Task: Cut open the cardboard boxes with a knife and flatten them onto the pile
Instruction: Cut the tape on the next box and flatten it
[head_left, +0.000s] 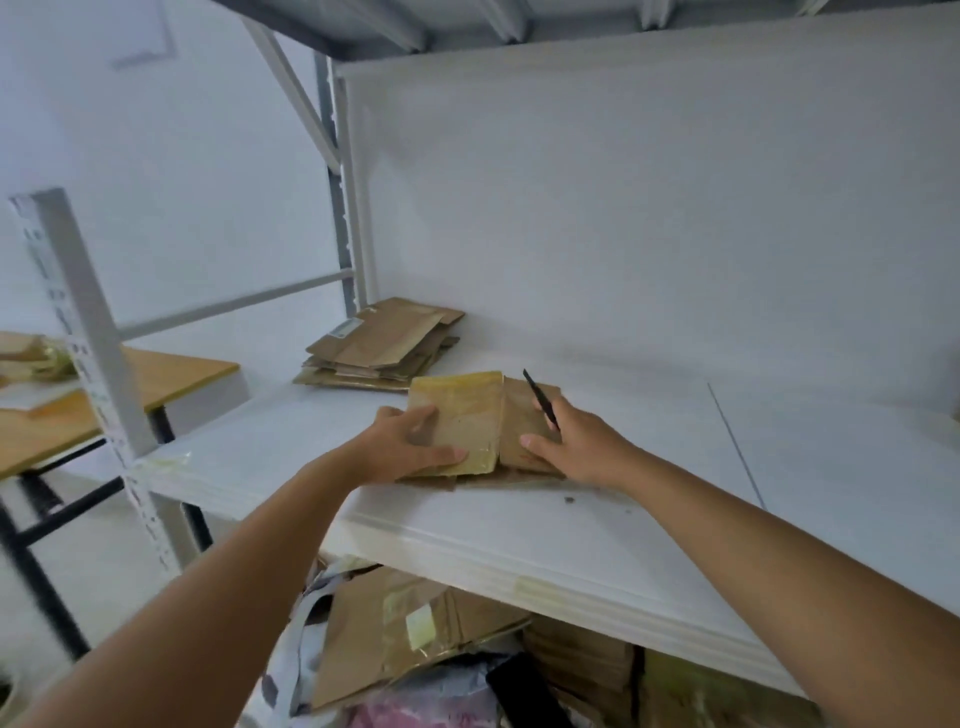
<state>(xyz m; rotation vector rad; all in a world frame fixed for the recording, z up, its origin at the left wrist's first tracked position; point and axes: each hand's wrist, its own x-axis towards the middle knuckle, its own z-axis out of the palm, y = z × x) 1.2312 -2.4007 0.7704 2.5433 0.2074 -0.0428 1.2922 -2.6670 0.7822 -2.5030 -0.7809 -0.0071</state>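
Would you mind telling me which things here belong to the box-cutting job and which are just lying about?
Part of the job:
- cardboard box, held by the left hand
- knife, in the right hand
- pile of flattened boxes at the back of the shelf

Just lying about:
- wooden table
- cardboard and bags under the shelf

Storeroom: metal racking (78, 312), white shelf board (519, 540), flattened cardboard pile (382, 345).

box (457, 421) on shelf (675, 467), pile (382, 345) behind-left
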